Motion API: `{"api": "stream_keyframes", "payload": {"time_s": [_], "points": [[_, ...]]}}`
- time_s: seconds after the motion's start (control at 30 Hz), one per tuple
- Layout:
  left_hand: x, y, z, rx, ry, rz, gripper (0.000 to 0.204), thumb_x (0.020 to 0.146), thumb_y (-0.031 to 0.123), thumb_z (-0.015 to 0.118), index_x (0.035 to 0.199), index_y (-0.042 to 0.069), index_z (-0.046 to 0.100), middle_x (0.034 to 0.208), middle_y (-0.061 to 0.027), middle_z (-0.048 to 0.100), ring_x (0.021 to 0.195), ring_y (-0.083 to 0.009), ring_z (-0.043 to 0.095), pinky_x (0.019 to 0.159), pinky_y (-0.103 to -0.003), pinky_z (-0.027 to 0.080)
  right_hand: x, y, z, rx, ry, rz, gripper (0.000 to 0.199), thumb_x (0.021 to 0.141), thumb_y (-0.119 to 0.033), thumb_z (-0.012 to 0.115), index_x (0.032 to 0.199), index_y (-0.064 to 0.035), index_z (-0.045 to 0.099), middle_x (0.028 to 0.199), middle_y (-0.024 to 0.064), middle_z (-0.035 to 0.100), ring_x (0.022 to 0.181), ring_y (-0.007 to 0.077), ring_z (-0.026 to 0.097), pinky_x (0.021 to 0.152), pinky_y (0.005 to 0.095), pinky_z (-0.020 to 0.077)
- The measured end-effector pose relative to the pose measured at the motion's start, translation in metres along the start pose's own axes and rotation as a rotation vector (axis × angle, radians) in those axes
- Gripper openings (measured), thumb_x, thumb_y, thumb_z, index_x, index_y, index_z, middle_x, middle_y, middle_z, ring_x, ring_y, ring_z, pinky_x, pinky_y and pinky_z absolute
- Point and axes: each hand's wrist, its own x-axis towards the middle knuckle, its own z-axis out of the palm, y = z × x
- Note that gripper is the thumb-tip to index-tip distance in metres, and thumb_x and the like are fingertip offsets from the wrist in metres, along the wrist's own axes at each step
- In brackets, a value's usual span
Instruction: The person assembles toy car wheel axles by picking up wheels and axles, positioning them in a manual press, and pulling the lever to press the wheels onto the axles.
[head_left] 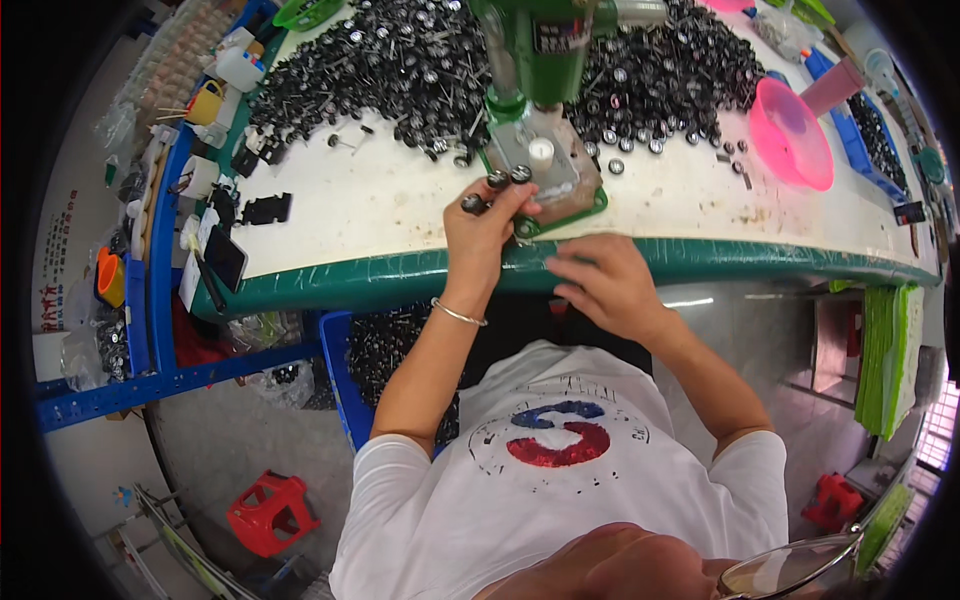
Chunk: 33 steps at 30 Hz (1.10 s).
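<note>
At the foot of a green bench press (540, 70), my left hand (482, 232) is closed around several small black round parts (472, 204) with shiny metal faces. Two of these show at my fingertips, beside the press's base plate (560, 188). A small white round piece (541, 150) sits on that plate, under the press column. My right hand (606, 282) hovers by the table's padded green edge (700, 257), to the right of the left hand. Its fingers are bent but apart, and nothing shows in them.
A big heap of similar black parts (400, 70) spreads behind and beside the press. To the right stand a pink bowl (790, 135) and a blue bin (860, 145). A phone (225, 258) lies at the left edge. Below the table is a blue crate (345, 385) of parts.
</note>
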Motion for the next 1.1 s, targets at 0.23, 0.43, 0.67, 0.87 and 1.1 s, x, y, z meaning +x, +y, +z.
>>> {"api": "stream_keyframes", "payload": {"time_s": [0.23,0.43,0.67,0.87,1.1], "points": [[-0.002,-0.013,-0.027,-0.201,-0.099,0.075,0.013,0.088,0.005,0.063,0.098,-0.003,0.064,0.088,-0.0118,0.068,0.065,-0.0093,0.059,0.044,-0.017,0.032,-0.107,-0.007,0.03,0.284,-0.341,0.269,0.027,0.077,-0.007,0.071,0.103,-0.0066,0.067,0.101,0.0103,0.061,0.093,0.03,0.059,0.08,0.0378,0.0477],[0.0,-0.013,-0.026,-0.21,-0.151,0.136,0.012,0.089,0.006,0.063,0.097,-0.002,0.064,0.089,-0.0131,0.068,0.067,-0.01,0.06,0.046,-0.019,0.033,-0.15,0.031,0.067,-0.083,-0.633,0.421,0.026,0.081,-0.016,0.066,0.104,-0.0059,0.066,0.108,0.009,0.059,0.11,0.0274,0.052,0.098,0.0398,0.0387],[-0.006,-0.012,-0.02,-0.09,-0.158,0.137,0.013,0.088,0.005,0.064,0.097,-0.003,0.064,0.089,-0.0131,0.069,0.065,-0.009,0.06,0.047,-0.018,0.035,-0.149,0.036,0.086,-0.137,-0.707,0.396,0.026,0.081,-0.018,0.066,0.104,-0.0064,0.066,0.105,0.0096,0.06,0.108,0.0278,0.054,0.098,0.0393,0.0397],[-0.007,-0.015,-0.021,-0.057,-0.152,0.095,0.014,0.086,0.003,0.065,0.099,-0.004,0.063,0.091,-0.0128,0.07,0.07,-0.0098,0.062,0.047,-0.017,0.035,-0.075,-0.003,0.016,0.453,-0.935,0.429,0.024,0.087,-0.023,0.063,0.103,-0.006,0.067,0.106,0.0103,0.064,0.1,0.0275,0.061,0.086,0.0385,0.0483],[-0.006,-0.007,-0.021,-0.076,-0.173,0.087,0.012,0.086,0.002,0.064,0.097,-0.003,0.064,0.091,-0.0112,0.069,0.069,-0.0092,0.062,0.046,-0.017,0.035,0.023,0.037,-0.044,0.193,-0.13,0.609,0.016,0.088,-0.008,0.063,0.103,-0.0055,0.068,0.09,0.0068,0.063,0.08,0.0185,0.061,0.071,0.0283,0.0489]]}}
